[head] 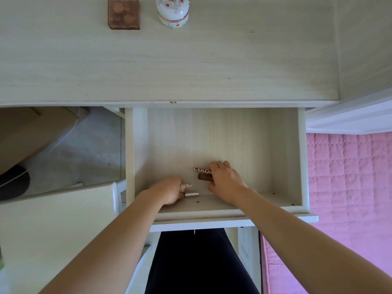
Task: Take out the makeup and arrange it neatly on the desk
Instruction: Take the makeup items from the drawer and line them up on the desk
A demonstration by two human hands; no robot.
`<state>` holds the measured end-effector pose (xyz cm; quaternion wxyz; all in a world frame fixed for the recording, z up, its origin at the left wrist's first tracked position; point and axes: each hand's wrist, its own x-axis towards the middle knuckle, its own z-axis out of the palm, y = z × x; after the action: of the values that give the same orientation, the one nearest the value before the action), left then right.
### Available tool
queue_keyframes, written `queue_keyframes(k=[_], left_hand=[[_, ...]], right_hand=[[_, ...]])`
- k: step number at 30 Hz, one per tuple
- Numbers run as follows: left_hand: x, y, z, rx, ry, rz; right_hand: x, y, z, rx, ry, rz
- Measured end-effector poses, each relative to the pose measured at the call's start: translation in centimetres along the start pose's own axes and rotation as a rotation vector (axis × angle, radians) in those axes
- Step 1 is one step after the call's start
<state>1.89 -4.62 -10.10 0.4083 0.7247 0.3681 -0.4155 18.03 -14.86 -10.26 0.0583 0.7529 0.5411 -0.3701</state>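
Observation:
The pale wooden drawer (284, 153) stands pulled out below the desk top (191, 66). Inside it, near the front wall, my left hand (169, 190) grips a silver tube (192, 195) together with a small white piece. My right hand (224, 181) curls over two slim makeup sticks: a lettered white-and-brown one (201, 170) and a dark brown one (203, 177). On the desk top at the back lie a brown blush palette (123, 12) and a white floral porcelain jar (172, 11).
A pink quilted bed (350, 187) lies to the right of the drawer. A cardboard box (31, 132) and a white cable are on the floor at left, beside a white chair or cabinet surface (57, 230). My dark-clothed legs are below the drawer.

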Motion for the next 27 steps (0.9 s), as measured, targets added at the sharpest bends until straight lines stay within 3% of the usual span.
queue_keyframes(k=[8, 14, 21, 27], left_hand=[[-2.2, 0.9, -2.3, -0.45, 0.238, 0.011], [-6.4, 2.2, -5.7, -1.213, 0.227, 0.041], [-12.1, 3.2, -8.4, -1.586, 0.276, 0.162], [-15.5, 3.8, -10.1, -1.633, 0.379, 0.236]], right_hand=[[-1.0, -1.6, -2.8, 0.432, 0.047, 0.167], [-2.2, -4.2, -6.4, 0.782, 0.107, 0.281], [-5.0, -7.6, -11.0, 1.01, 0.258, 0.254], [-6.7, -10.3, -14.1, 1.09, 0.381, 0.251]])
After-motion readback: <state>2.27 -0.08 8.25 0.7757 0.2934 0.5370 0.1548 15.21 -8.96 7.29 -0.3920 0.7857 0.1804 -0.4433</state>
